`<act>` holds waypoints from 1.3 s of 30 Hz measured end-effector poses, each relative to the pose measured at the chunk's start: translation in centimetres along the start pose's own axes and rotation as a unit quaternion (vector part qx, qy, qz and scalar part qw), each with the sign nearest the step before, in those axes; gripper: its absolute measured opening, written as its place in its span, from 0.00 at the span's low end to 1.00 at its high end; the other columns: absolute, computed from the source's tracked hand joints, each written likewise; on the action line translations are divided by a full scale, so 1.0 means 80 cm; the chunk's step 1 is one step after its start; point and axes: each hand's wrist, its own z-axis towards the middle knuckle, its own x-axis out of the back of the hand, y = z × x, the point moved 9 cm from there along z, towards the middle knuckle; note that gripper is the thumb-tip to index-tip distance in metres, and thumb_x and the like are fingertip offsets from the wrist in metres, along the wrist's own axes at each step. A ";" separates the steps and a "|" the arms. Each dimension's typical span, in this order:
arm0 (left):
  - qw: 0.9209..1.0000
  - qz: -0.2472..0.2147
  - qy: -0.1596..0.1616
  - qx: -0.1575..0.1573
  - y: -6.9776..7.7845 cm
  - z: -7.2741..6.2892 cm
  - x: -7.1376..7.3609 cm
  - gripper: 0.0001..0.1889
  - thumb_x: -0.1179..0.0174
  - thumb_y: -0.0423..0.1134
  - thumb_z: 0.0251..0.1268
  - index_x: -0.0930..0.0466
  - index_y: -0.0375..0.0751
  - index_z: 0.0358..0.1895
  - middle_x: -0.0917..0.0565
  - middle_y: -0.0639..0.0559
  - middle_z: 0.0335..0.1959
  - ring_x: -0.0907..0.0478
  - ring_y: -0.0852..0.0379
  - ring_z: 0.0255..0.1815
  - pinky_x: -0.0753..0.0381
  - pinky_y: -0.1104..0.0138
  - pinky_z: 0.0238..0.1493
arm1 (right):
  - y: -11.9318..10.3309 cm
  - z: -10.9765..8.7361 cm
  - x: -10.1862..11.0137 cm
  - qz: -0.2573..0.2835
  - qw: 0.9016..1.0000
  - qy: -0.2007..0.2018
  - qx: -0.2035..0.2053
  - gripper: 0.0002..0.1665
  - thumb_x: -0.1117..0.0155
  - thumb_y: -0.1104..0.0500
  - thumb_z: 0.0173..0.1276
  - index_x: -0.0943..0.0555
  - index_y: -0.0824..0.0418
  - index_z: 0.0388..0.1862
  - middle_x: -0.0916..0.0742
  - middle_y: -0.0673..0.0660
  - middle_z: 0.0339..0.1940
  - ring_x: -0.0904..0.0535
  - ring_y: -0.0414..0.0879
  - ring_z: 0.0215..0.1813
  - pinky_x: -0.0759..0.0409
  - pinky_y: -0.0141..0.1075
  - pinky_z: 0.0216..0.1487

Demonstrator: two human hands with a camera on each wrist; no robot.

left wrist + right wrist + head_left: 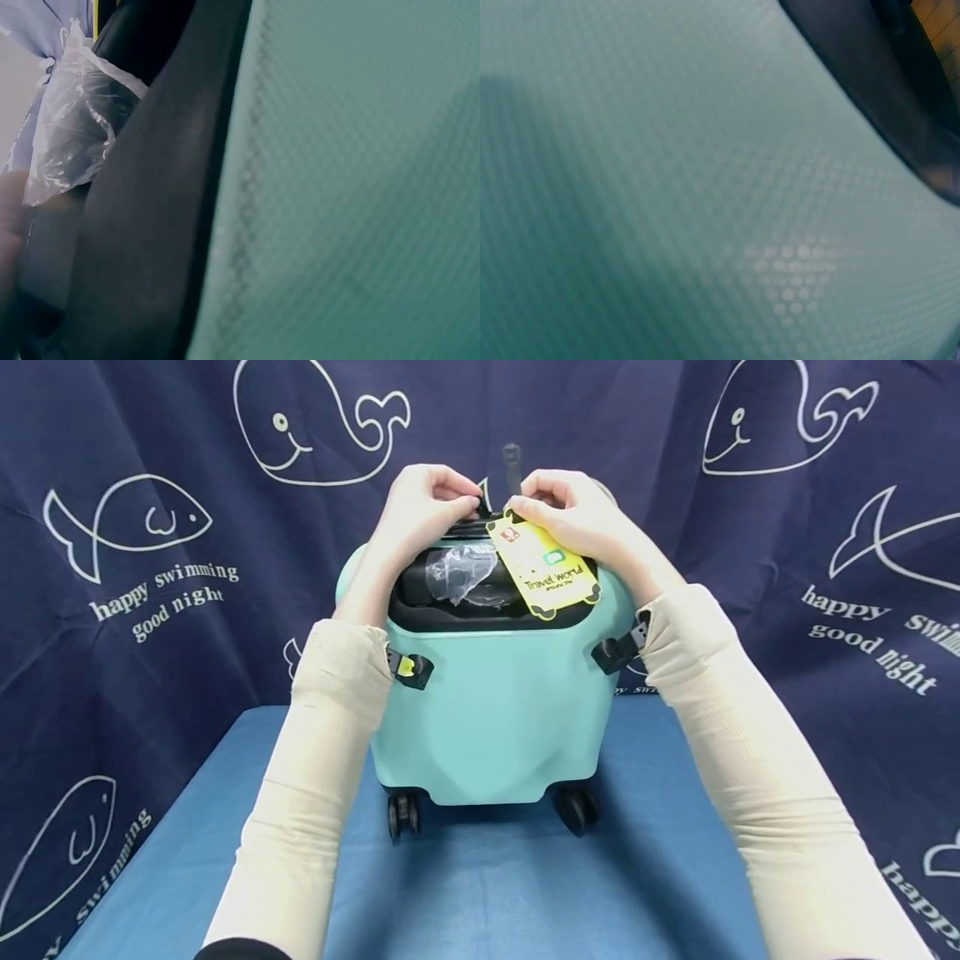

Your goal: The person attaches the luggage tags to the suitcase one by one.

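Observation:
A mint-green suitcase [495, 710] stands upright with its black top panel [495, 617] facing me. My left hand [420, 518] pinches a small black strap piece [483, 507] at the suitcase's top, between thumb and fingers. On the other side my right hand [581, 518] pinches the dark strap [512, 468] of a yellow luggage tag [543, 568]; that strap's end sticks up above the fingers. The tag, printed "Travel World", hangs tilted over the panel. Fingertips partly hide where the strap meets the handle. Both wrist views show mostly the suitcase's textured shell [360, 180].
Crumpled clear plastic [459, 572] covers part of the handle recess. Black wheels [576, 810] rest on the blue cloth-covered table [480, 893]. Behind hangs a navy curtain [600, 410] with white fish and whale drawings.

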 end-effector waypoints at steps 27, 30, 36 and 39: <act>0.997 0.062 -0.032 0.029 0.007 -0.009 -0.012 0.12 0.59 0.39 0.74 0.34 0.40 0.54 0.17 0.49 0.48 0.23 0.65 0.49 0.32 0.77 0.50 | -0.004 -0.006 0.004 0.143 0.989 0.005 0.045 0.02 0.37 0.60 0.63 0.21 0.53 0.31 0.21 0.44 0.21 0.29 0.35 0.23 0.33 0.25 0.29; 0.998 0.051 -0.028 0.030 0.006 -0.009 -0.012 0.12 0.60 0.38 0.74 0.33 0.40 0.54 0.17 0.49 0.48 0.23 0.65 0.49 0.33 0.78 0.50 | -0.002 -0.006 0.005 0.151 0.988 0.009 0.042 0.03 0.35 0.60 0.61 0.22 0.54 0.31 0.21 0.44 0.21 0.29 0.36 0.23 0.33 0.25 0.28; 0.999 0.021 -0.017 0.033 0.002 -0.008 -0.010 0.12 0.61 0.37 0.75 0.34 0.39 0.55 0.17 0.48 0.45 0.20 0.65 0.47 0.32 0.80 0.49 | -0.004 -0.005 0.003 0.177 0.982 0.010 0.057 0.07 0.34 0.63 0.60 0.21 0.58 0.37 0.21 0.46 0.25 0.28 0.39 0.28 0.32 0.26 0.32; 0.999 0.010 -0.018 0.037 -0.002 -0.009 -0.009 0.13 0.57 0.40 0.74 0.33 0.40 0.56 0.17 0.48 0.44 0.20 0.64 0.46 0.31 0.79 0.49 | -0.006 -0.004 0.001 0.196 0.979 0.006 0.062 0.11 0.35 0.65 0.60 0.21 0.61 0.42 0.20 0.46 0.26 0.27 0.39 0.30 0.31 0.26 0.34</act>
